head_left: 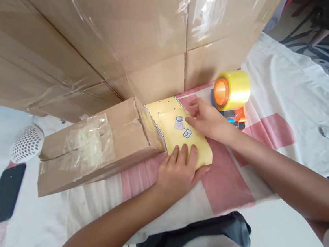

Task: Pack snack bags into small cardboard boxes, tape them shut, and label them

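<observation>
A sheet of yellow paper (173, 132) with small stickers and a scalloped, dotted upper part lies on the cloth, its upper portion seemingly a separate layer beneath. My left hand (178, 171) rests on its lower part, fingers spread flat and thumb stretched along the bottom edge. At the paper's right edge is my right hand (208, 119), thumb on the paper and fingers bent but apart. The blue-and-white stickers (179, 125) sit between the two hands. Touching or very close to the paper's left side is a long taped cardboard box (124, 138).
Large taped cartons (148, 34) stand behind. To the right, a yellow tape roll (236, 89) sits above an orange holder (241, 116) with pens or similar items. A dark phone (6, 193) and white perforated object (27, 144) are left. A pink-and-white cloth (228, 187) covers the table.
</observation>
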The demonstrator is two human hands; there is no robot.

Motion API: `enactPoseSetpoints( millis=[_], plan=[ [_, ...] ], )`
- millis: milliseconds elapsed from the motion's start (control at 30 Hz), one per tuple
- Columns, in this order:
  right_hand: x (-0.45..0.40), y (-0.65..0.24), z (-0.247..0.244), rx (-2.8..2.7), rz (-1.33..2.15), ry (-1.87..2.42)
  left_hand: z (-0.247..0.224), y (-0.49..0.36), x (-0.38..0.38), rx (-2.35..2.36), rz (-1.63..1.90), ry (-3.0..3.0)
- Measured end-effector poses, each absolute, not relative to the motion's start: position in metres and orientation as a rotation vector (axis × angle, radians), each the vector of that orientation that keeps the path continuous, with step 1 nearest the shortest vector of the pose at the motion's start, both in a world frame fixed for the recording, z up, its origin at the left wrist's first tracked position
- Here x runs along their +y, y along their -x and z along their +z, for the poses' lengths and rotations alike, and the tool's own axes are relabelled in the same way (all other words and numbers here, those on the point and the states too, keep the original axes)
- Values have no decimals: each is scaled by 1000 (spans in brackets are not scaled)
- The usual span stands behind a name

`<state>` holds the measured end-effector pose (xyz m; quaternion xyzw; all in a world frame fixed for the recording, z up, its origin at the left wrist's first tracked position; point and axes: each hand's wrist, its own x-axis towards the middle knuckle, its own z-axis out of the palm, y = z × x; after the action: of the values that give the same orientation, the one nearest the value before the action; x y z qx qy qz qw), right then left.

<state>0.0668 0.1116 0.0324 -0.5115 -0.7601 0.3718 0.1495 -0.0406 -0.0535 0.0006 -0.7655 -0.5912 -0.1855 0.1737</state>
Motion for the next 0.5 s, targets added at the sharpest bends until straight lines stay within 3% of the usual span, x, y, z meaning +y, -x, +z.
enactPoseSetpoints(
  millis=[133,267,400,500],
  plan=[
    [114,-66,35,-2220,1129,1527,5,47,-50,-1715,-560,2252],
    [115,-67,34,-2370,923,1481,9,51,-49,-1799,-598,2416],
    [112,-69,36,-2320,661,1240,15,58,-48,-1909,-1359,2671],
    [107,-69,44,-2129,997,1099,16,60,-46,-2026,-1948,2389]
  ],
)
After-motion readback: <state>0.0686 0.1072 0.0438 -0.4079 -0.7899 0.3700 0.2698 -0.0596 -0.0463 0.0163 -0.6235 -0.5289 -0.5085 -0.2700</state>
